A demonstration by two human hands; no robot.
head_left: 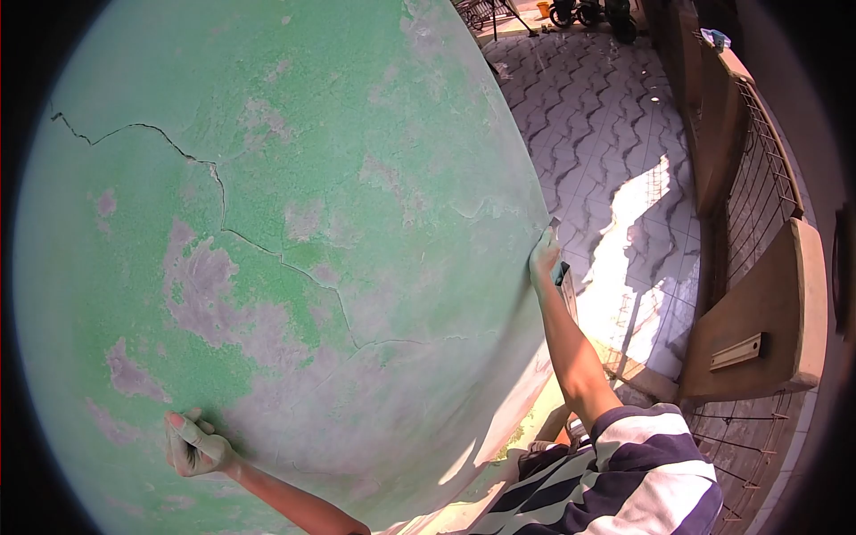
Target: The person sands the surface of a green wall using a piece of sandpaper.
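A green wall [294, 169] with worn, pale grey patches fills most of the head view, and a dark crack [221, 192] zigzags across it. My left hand [194, 444] is at the lower left, close to the wall, its dusty fingers curled in and nothing showing between them. At the wall's right edge, my right hand [542, 257] is closed on what looks like a small scraper [555, 222]. Only a short grey tip shows past the fingers; the rest is mostly hidden. Pale dust covers both hands.
A tiled floor [588, 134] with wavy dark lines lies beyond the wall's edge, partly sunlit. To the right stands a low brown wall [758, 312] with wire mesh panels [758, 187]. Parked motorcycles [593, 13] and an orange bucket [543, 9] are at the far end.
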